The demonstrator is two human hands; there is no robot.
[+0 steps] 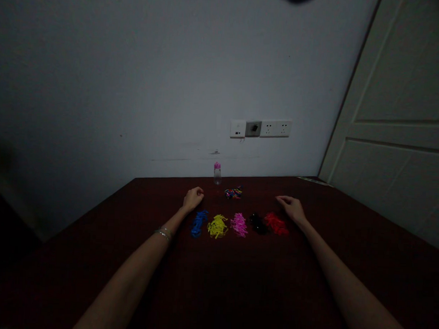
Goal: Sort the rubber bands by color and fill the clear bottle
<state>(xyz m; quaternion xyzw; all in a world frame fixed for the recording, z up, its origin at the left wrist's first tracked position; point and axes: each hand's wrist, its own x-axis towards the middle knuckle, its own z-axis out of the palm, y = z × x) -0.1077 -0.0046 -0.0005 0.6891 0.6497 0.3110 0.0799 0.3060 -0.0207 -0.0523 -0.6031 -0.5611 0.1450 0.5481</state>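
Five loose piles of small rubber bands lie in a row on a dark red-brown table [215, 279]: blue bands [199, 224], yellow bands [218, 226], pink bands [239, 224], black bands [258, 224] and red bands [276, 224]. Behind them is a small heap of mixed-colour bands [233, 193]. My left hand [194, 199] rests beyond the blue pile, its fingers curled in, with nothing visible in them. Just behind the red pile, my right hand [292, 208] lies with fingers stretched toward the middle, holding nothing I can see.
A small clear bottle [217, 175] with a pink top stands near the table's back edge. Sockets and switches [260, 129] are on the wall behind. A pale panelled door [393, 142] is at the right. The light is dim.
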